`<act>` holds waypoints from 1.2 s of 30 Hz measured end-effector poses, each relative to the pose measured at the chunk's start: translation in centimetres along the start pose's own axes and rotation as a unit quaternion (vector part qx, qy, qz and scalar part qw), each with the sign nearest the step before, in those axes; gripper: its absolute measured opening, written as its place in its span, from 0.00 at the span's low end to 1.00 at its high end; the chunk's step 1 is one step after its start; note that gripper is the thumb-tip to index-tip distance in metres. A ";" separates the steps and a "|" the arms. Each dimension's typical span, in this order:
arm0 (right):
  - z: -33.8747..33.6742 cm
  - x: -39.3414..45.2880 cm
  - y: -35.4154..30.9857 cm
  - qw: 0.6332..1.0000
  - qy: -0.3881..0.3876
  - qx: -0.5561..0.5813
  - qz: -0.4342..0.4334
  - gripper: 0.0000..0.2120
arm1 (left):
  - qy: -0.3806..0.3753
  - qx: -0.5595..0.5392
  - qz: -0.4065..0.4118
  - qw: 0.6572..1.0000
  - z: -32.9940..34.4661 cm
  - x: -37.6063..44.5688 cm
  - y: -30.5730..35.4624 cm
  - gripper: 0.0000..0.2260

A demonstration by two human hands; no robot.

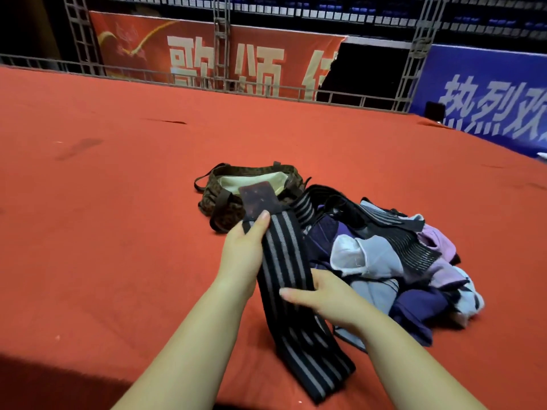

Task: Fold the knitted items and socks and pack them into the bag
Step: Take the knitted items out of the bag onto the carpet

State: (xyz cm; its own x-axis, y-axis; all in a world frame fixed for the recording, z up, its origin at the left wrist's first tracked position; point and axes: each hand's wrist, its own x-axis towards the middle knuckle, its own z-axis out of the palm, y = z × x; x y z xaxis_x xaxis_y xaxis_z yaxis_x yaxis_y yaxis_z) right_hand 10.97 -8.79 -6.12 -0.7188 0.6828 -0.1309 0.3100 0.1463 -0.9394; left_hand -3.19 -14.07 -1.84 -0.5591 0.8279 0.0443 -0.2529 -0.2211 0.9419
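Note:
A long black knitted band with grey stripes runs from the bag's mouth down toward me. My left hand grips its upper part, thumb on top. My right hand clasps it lower down, fingers wrapped across the stripes. Its free end lies on the red cloth. The brown patterned bag lies open behind, with a pale lining and a dark maroon end piece of the band at its mouth. To the right sits a pile of socks and knitted items in purple, white, lilac and black.
The red cloth surface stretches wide to the left and behind the bag. A metal railing with a red banner and a blue banner borders the far edge. A dark strip lies at the near left edge.

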 end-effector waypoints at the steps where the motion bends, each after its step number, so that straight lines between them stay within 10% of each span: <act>1: -0.1 0.0 0.6 0.999 -0.027 -0.030 0.022 0.06 | 0.030 -0.001 0.007 1.000 -0.4 0.1 -0.2 0.07; 9: -1.9 1.3 0.3 0.972 -0.054 -0.198 0.115 0.21 | 0.201 0.236 0.047 0.950 -9.4 0.8 -5.1 0.05; 14: 1.3 3.3 2.4 0.931 -0.089 -0.333 0.120 0.23 | 0.260 0.589 0.012 0.765 -13.8 -2.3 -9.0 0.18; 17: 2.8 4.3 3.8 0.899 -0.078 -0.420 0.100 0.25 | 0.270 0.617 0.004 0.739 -14.9 -3.3 -9.5 0.42; 23: 1.6 3.9 3.9 0.914 -0.127 -0.351 0.157 0.21 | -0.061 0.731 -0.002 0.679 -13.0 -3.0 -10.5 0.31; 29: -3.2 0.3 2.5 0.917 -0.231 -0.166 0.280 0.13 | -0.062 0.762 -0.063 0.641 -12.8 -2.7 -11.1 0.31; 36: -9.3 -5.2 2.7 0.931 -0.135 -0.221 0.259 0.12 | -0.061 0.772 -0.082 0.627 -12.5 -2.8 -10.7 0.30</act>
State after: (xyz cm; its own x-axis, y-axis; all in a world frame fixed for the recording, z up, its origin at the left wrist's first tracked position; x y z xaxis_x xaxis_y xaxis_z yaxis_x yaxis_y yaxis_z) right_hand 21.35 -5.26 -5.07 -0.5137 0.5470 -0.6610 0.8410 0.1684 -0.5142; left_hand -8.75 -20.44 -16.21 -0.5363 0.8290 -0.1584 0.8204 0.5561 0.1330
